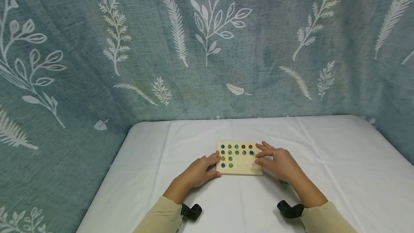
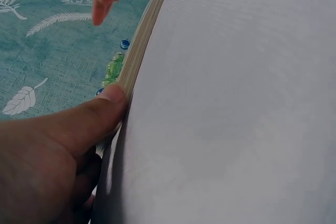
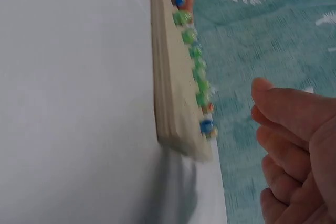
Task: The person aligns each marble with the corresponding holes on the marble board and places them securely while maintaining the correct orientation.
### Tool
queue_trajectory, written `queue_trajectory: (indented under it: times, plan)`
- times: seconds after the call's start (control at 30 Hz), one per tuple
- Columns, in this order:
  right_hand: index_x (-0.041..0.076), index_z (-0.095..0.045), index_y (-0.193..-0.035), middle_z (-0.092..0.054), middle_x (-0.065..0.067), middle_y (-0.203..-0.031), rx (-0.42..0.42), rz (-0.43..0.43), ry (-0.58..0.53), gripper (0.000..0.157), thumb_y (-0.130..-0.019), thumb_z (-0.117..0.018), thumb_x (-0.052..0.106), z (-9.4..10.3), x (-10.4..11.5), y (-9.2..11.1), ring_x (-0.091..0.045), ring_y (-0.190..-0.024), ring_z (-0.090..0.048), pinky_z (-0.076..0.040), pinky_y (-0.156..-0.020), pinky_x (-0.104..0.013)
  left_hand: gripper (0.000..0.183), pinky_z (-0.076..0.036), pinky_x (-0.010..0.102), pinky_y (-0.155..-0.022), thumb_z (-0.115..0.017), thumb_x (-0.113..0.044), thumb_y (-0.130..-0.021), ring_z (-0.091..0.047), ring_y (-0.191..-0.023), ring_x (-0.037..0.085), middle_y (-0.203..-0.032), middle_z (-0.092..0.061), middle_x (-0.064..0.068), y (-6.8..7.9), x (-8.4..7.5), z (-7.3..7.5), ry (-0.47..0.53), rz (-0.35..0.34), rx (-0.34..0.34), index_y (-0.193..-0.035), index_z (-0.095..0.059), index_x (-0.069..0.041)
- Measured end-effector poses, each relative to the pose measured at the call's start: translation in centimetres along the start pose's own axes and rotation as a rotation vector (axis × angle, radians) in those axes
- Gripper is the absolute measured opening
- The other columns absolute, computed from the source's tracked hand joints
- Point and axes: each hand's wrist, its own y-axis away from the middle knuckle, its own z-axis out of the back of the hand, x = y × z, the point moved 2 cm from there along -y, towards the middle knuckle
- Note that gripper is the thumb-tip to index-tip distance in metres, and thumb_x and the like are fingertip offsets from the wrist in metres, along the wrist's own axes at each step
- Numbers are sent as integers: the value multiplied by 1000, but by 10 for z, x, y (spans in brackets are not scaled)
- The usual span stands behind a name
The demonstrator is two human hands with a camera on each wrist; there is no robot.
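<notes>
A pale wooden board lies flat with rows of small round dimples. Glass marbles in blue, green, yellow-green and reddish brown fill its upper two rows and the left part of the lower two. At the board's left side my left hand holds it, thumb against the near corner and fingertips on the left margin. My right hand hovers by the right edge, fingers loosely bent. Nothing shows between that thumb and forefinger in the right wrist view, where the hand is apart from the board.
A few more marbles lie on the white cloth, partly hidden under my right forearm. The white-covered table ends at a green leaf-print curtain. Black wrist cameras sit at both cuffs.
</notes>
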Motion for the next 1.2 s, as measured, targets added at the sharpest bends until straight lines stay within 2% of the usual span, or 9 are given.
queue_trajectory:
  times: [0.2,0.3,0.43,0.57,0.67,0.73,0.8,0.93,1.2]
  plan:
    - [9,-76,-110,-50,-9,-147,17,-38,55,30,-90,-73,30,21,-17,11,-36,-143,-35,-41,-106,-61,64,-27,50,-120,-64,-42,-94,-29,-147,34,-161,-28,-7,7,1,3,-9,11,16,-151,-42,-20]
    - [10,-76,-109,-50,-11,-147,28,-64,77,28,-89,-73,30,29,-26,16,-37,-143,-36,-37,-107,-64,63,-28,49,-120,-64,-41,-94,-31,-146,33,-161,-28,-7,9,1,4,-13,10,20,-150,-43,-19]
    - [11,-76,-108,-52,-11,-146,48,-76,51,28,-89,-73,31,38,-39,24,-38,-142,-36,-37,-108,-64,62,-28,50,-120,-64,-39,-95,-31,-146,34,-160,-29,-6,9,-1,4,3,6,28,-150,-44,-18]
    - [14,-77,-106,-54,-8,-144,71,-70,22,27,-89,-72,35,43,-50,31,-37,-142,-37,-43,-107,-55,62,-28,50,-120,-64,-39,-95,-31,-146,34,-161,-29,-6,7,-2,3,7,1,29,-150,-44,-18]
    - [17,-76,-106,-54,-6,-145,91,-74,12,29,-89,-71,40,46,-58,36,-35,-141,-37,-49,-103,-40,62,-28,50,-120,-64,-40,-95,-31,-146,33,-160,-29,-7,6,-2,3,3,1,26,-150,-44,-19]
    - [19,-76,-107,-53,-3,-146,100,-96,-14,31,-88,-71,43,48,-63,40,-26,-143,-37,-48,-101,-25,62,-28,49,-120,-64,-40,-95,-31,-146,34,-160,-29,-8,6,-1,2,3,1,23,-150,-44,-19]
    - [20,-76,-109,-51,-1,-147,108,-118,-58,32,-88,-72,44,50,-69,45,-7,-142,-35,-43,-95,-11,62,-28,50,-120,-64,-41,-95,-31,-146,35,-160,-29,-8,5,-1,2,3,1,23,-150,-44,-20]
    - [19,-76,-109,-51,1,-147,106,-141,-140,32,-86,-74,42,51,-81,51,24,-124,-26,-32,-89,2,62,-28,50,-120,-64,-41,-95,-31,-146,34,-160,-29,-8,4,0,2,8,1,21,-150,-44,-20]
    - [16,-76,-108,-52,-9,-146,113,-94,-210,31,-83,-78,34,49,-91,56,29,-120,-27,-26,-90,6,62,-28,51,-120,-63,-41,-95,-31,-146,36,-160,-29,-8,1,-1,1,11,-3,22,-150,-44,-20]
